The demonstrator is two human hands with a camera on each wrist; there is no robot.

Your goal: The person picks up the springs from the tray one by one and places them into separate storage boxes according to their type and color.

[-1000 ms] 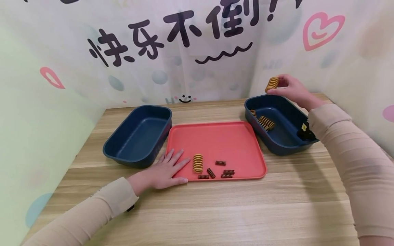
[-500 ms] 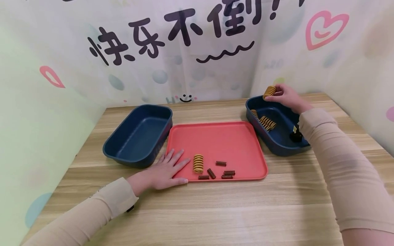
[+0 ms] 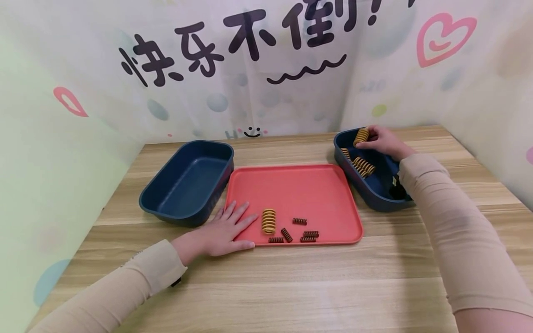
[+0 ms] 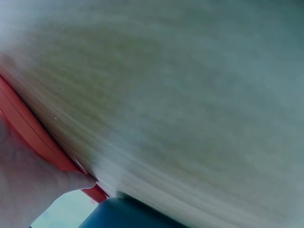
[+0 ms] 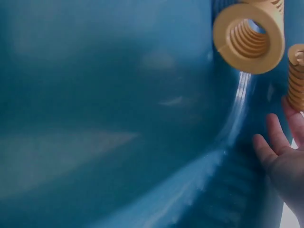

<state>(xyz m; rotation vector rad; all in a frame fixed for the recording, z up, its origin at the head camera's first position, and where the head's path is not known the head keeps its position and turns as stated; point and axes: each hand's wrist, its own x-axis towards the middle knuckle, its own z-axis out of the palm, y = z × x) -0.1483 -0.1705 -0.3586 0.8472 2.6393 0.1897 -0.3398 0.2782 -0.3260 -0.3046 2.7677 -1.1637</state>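
My right hand [image 3: 385, 141] pinches a yellow coil spring [image 3: 361, 137] inside the far end of the right blue bin [image 3: 376, 205]. More yellow springs [image 3: 363, 166] lie in that bin along its left wall; one of these springs [image 5: 249, 38] shows end-on in the right wrist view, near the pinched spring [image 5: 296, 78]. My left hand [image 3: 222, 232] lies flat with fingers spread on the near left corner of the red tray [image 3: 291, 185]. Just right of its fingertips, one yellow spring [image 3: 268, 221] is on the tray, with several small dark springs [image 3: 300, 221] beside it.
A second blue bin [image 3: 187, 185] with nothing in it stands left of the tray. The wooden table [image 3: 291, 286] extends in front, and a printed curtain [image 3: 250, 92] hangs behind. The right wrist's black camera [image 3: 397, 188] hangs over the right bin.
My right hand has lowered the yellow spring from above the right bin's rim down into its far end, moving slightly left. My left hand stays in place on the tray.
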